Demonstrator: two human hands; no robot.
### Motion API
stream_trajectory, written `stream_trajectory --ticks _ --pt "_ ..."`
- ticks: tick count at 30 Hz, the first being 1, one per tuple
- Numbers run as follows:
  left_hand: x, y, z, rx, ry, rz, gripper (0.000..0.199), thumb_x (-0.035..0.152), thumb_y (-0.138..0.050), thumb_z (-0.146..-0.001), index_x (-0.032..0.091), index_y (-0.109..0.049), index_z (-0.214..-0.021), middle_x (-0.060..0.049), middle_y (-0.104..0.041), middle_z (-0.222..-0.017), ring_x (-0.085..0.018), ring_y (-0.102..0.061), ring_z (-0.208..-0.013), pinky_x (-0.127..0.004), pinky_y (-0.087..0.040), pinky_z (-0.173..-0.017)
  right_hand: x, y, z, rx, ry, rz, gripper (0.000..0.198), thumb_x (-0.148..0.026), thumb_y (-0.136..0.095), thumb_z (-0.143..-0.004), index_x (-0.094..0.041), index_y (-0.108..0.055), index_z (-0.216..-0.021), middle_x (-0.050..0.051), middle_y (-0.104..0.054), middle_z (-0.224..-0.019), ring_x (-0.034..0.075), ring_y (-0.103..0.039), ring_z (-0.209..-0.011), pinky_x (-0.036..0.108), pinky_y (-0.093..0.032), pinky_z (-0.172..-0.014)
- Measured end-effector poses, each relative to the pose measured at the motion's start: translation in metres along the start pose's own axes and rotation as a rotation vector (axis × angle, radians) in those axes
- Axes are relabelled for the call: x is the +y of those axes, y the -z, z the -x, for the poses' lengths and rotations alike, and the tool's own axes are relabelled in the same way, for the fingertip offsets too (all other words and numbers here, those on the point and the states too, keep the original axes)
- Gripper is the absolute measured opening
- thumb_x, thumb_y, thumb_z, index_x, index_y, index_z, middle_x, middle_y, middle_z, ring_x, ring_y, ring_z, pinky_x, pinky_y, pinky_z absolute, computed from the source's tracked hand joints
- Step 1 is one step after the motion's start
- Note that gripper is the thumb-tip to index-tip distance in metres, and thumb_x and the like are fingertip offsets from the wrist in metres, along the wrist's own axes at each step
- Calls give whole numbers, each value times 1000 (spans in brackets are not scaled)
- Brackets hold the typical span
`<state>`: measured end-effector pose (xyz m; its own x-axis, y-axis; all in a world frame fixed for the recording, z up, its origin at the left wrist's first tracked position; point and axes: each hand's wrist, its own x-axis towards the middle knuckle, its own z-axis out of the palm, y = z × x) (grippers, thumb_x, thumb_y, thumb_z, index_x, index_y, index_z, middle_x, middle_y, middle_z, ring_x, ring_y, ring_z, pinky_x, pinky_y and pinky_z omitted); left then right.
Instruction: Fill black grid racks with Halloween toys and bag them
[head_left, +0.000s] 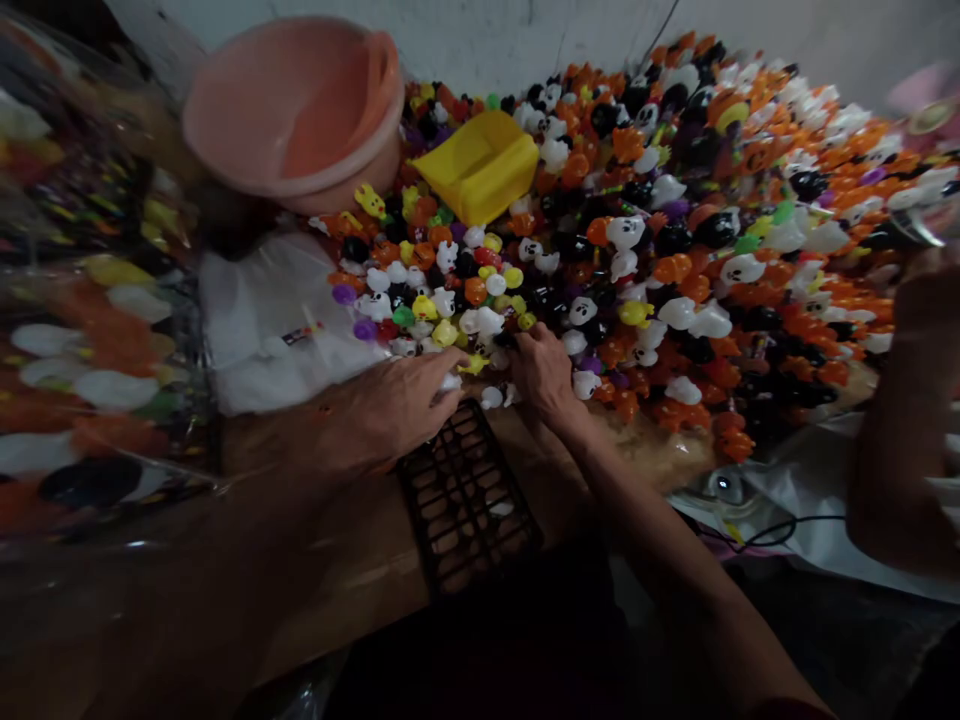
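Note:
My left hand [409, 400] is over the far left corner of a black grid tray [480, 490]. Its thumb and fingers close around a small white plastic piece [450, 382]. My right hand [544, 372] reaches into the near edge of a heap of small plastic figures [585, 312], fingers curled down beside black and yellow ones. What lies under those fingertips is hidden. A yellow figure [474, 365] and a loose white piece [491, 397] lie between the two hands. Inside the tray's open cells, one pale piece [501, 509] shows.
A pink basin [300, 170] stands behind at the left, with a yellow scoop [484, 170] on the heap. Clear bags of figures [97, 390] crowd the left side, near a white bag [277, 310]. At the right are another person's arm [904, 430] and a black cable [787, 525].

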<state>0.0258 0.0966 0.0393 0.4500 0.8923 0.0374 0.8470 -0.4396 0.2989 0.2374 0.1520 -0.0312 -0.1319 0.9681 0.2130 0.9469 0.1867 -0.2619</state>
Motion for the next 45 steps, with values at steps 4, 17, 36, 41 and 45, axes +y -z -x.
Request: stream_trajectory --ticks 4,17,36,41,45 --pt "-1 0 -2 -22 12 -59 38 35 -43 -94 22 -67 -120 -7 -77 -95 -28 -71 -85 -37 -53 -77 10 6 17 127 130 -234 28 -16 -46 -91 -16 -66 -110 14 -67 -105 24 -61 -93 36 -46 -83" --pt "10 14 -4 -194 125 -104 49 33 -47 -91 22 -62 -137 -9 -71 -127 -32 -67 -112 -41 -50 -98 -8 16 88 -51 -158 -1172 26 -44 -69 -79 -18 -65 -79 0 -61 -75 12 -51 -68 27 -41 -66" --pt "14 20 -6 -205 149 -95 45 36 -50 -91 22 -67 -130 -8 -73 -118 -28 -68 -103 -36 -50 -93 11 12 110 -115 84 -454 8 -20 -53 -90 -18 -60 -88 8 -67 -87 18 -56 -73 30 -40 -67" --pt "17 28 -3 -214 183 -81 44 40 -46 -96 22 -64 -132 -8 -73 -108 -28 -67 -100 -36 -49 -91 -9 4 111 1 129 -693 15 -27 -56 -92 -19 -63 -81 4 -66 -82 15 -56 -74 28 -42 -69" --pt "20 31 1 -218 181 -31 45 33 -42 -98 16 -63 -134 -11 -71 -105 -28 -66 -103 -36 -48 -95 -29 -13 89 81 25 -816 13 -28 -61 -90 -18 -70 -90 1 -68 -80 15 -57 -72 28 -45 -69"
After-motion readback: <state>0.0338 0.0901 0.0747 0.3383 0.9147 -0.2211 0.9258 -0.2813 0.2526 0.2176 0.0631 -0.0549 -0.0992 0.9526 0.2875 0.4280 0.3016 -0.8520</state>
